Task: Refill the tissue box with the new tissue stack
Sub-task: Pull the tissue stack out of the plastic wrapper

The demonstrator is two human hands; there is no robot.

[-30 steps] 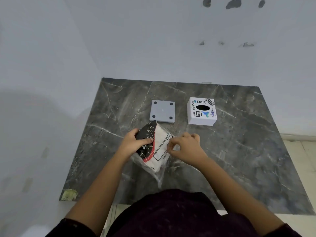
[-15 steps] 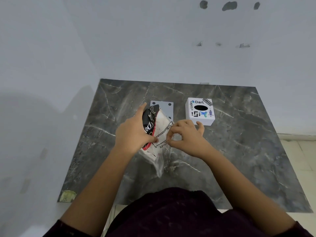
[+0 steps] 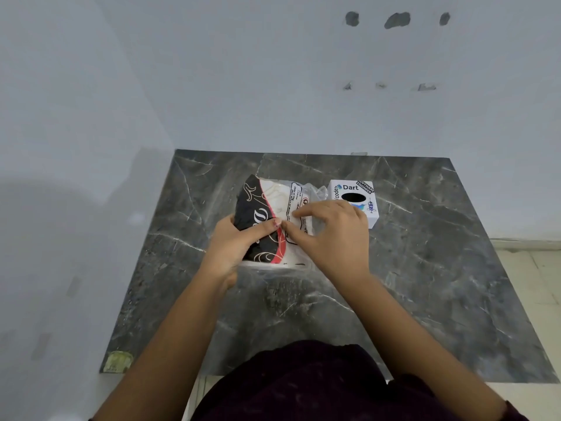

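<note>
A plastic-wrapped tissue pack (image 3: 267, 211), black, red and white with printed labels, is held up over the middle of the dark marble table (image 3: 425, 268). My left hand (image 3: 233, 247) grips its black left side, thumb across the front. My right hand (image 3: 331, 235) pinches the clear wrapper on the pack's right part. Behind my right hand stands the white tissue box (image 3: 361, 196), with stickers and a dark oval opening on top; its lower left is hidden by my fingers. The grey lid seen before is hidden behind the pack.
The table sits in a corner of pale walls, to the left and behind. A yellowish sticker (image 3: 117, 361) marks the table's front left corner. Pale floor tiles (image 3: 534, 284) show at the right. My dark clothing (image 3: 303, 387) fills the bottom.
Both hands have lifted the tissue pack up and away from me, so it now covers the grey lid. My right hand has shifted onto the wrapper, in front of the tissue box.
</note>
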